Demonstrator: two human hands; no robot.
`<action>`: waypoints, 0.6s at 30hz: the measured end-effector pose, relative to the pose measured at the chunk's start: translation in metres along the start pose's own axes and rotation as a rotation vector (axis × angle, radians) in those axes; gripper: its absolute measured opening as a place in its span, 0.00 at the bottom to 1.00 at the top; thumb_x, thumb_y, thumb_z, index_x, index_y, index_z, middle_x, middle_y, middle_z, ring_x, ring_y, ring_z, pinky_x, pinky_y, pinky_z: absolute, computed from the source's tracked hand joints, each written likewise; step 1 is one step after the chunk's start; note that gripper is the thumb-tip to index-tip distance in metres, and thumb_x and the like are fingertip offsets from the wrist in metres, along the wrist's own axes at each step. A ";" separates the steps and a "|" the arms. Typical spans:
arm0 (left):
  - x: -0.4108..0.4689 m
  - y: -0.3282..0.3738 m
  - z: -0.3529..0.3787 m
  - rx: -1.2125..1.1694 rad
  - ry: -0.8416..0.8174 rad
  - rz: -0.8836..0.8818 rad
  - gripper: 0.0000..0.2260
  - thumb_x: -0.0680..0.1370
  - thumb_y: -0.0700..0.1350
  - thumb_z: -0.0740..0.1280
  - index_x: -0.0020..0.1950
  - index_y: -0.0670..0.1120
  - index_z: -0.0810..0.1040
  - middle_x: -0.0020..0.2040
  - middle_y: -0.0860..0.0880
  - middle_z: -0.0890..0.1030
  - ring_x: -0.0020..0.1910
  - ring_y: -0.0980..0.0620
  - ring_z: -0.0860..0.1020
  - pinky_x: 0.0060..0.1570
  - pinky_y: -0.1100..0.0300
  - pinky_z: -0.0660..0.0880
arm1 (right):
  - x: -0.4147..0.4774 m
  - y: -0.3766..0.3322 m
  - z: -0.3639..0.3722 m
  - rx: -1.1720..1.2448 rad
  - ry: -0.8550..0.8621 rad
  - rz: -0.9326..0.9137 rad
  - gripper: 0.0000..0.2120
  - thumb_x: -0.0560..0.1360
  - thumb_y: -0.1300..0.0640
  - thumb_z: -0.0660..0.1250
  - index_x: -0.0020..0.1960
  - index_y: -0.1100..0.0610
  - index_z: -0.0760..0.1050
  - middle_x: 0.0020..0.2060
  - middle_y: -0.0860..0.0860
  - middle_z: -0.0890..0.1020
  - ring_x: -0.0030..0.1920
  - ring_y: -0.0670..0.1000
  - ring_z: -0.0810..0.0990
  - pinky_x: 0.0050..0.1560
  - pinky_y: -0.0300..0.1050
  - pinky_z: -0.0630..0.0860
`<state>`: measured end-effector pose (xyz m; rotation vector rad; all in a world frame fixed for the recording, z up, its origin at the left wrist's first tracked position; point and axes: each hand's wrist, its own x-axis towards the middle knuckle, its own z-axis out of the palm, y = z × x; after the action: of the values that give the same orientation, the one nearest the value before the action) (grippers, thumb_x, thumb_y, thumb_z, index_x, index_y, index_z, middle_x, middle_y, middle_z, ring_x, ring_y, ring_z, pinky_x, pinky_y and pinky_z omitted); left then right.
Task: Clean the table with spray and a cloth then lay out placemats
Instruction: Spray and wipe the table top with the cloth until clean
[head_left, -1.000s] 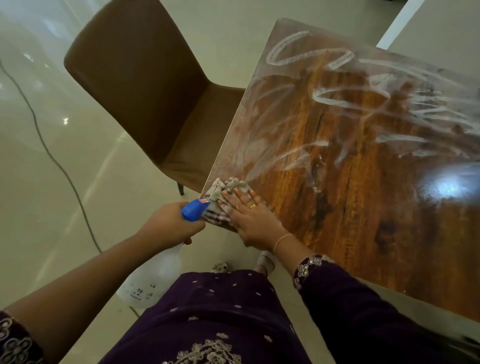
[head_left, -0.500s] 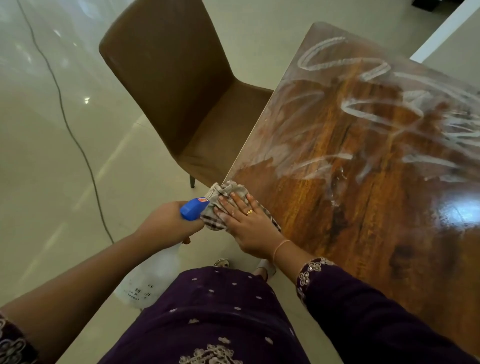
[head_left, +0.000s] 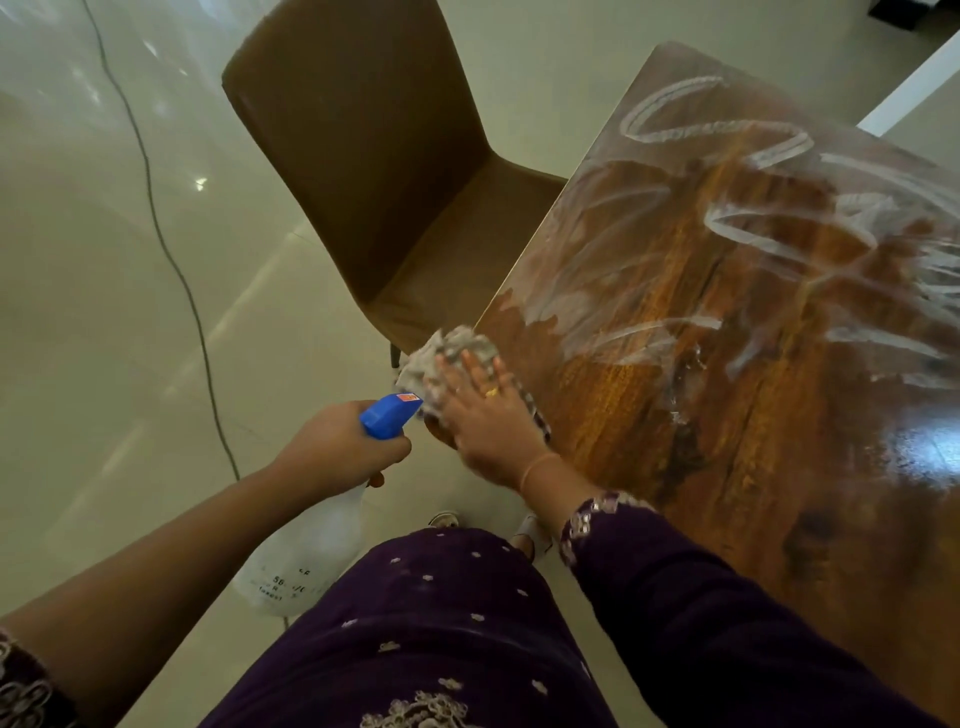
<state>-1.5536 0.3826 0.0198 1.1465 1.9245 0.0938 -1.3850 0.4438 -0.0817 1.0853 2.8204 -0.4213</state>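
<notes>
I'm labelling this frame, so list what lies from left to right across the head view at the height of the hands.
Black cable on the floor → left hand holding the spray bottle → right hand pressing the cloth on the table corner → smeared wooden table.

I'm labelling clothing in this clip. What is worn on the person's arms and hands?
The right hand has a gold ring on one finger and a thin bangle at the wrist; its arm wears a dark purple sleeve with an embroidered cuff. The left hand shows no jewellery; its sleeve is pushed up, embroidered cuff near the elbow.
</notes>
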 end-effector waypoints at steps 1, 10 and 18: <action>0.000 0.000 0.000 -0.004 -0.006 0.003 0.06 0.70 0.49 0.68 0.41 0.47 0.77 0.33 0.48 0.81 0.27 0.57 0.80 0.32 0.64 0.73 | -0.010 -0.008 0.004 -0.001 -0.007 -0.057 0.29 0.78 0.58 0.53 0.78 0.51 0.50 0.78 0.54 0.47 0.77 0.58 0.43 0.74 0.63 0.40; 0.003 0.010 0.004 -0.005 -0.031 0.002 0.05 0.72 0.46 0.68 0.44 0.46 0.76 0.39 0.45 0.82 0.32 0.53 0.81 0.32 0.65 0.72 | -0.060 0.079 -0.005 -0.019 -0.025 0.204 0.30 0.79 0.54 0.52 0.79 0.51 0.44 0.78 0.52 0.43 0.76 0.53 0.37 0.73 0.55 0.34; 0.006 0.008 0.007 -0.001 -0.022 0.017 0.06 0.72 0.46 0.68 0.44 0.45 0.77 0.40 0.44 0.83 0.32 0.53 0.81 0.32 0.65 0.72 | -0.022 0.035 -0.003 0.049 0.041 0.317 0.30 0.79 0.55 0.52 0.78 0.49 0.48 0.78 0.52 0.44 0.77 0.58 0.41 0.72 0.62 0.36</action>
<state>-1.5449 0.3895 0.0153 1.1581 1.8953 0.0909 -1.3457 0.4553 -0.0830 1.5335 2.6150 -0.4425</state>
